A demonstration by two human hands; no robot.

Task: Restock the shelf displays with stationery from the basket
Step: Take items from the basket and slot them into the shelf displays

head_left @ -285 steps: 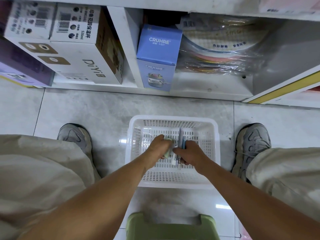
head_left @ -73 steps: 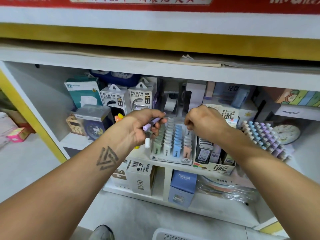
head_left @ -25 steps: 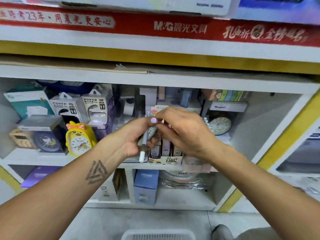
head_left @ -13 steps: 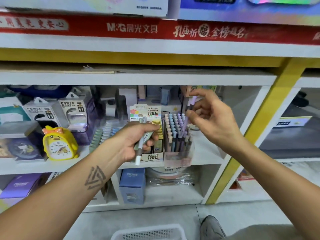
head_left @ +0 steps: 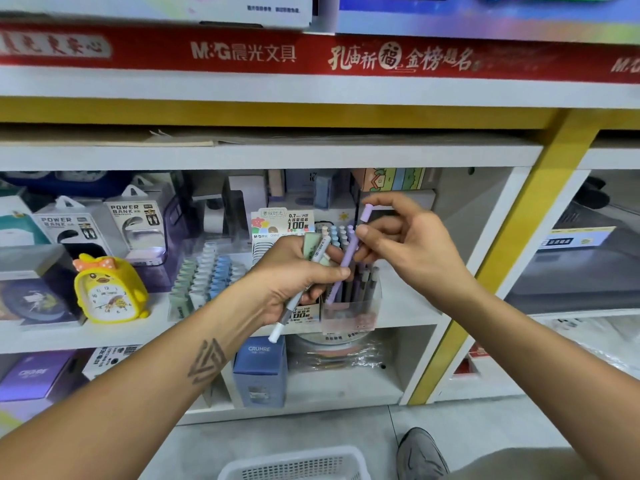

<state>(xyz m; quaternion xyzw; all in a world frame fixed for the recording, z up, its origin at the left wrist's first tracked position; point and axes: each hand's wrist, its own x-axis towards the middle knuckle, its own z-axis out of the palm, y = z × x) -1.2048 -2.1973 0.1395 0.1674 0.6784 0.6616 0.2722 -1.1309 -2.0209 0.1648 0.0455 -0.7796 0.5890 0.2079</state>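
Two hands busy: right hand (head_left: 412,244) pinches a purple pen (head_left: 348,254) over the pen cup (head_left: 349,306) at 3 o'clock of the left hand (head_left: 298,275), which grips spare pens (head_left: 304,278) — crowded slots could jam it, that loose bundle might slip.

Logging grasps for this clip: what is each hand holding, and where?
Right hand pinches the purple pen near its upper end; left hand grips pens mid-barrel.

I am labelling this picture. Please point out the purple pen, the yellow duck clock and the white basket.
purple pen (head_left: 347,258), head view, mid barrel.
yellow duck clock (head_left: 110,289), head view, dial.
white basket (head_left: 294,462), head view, far rim.
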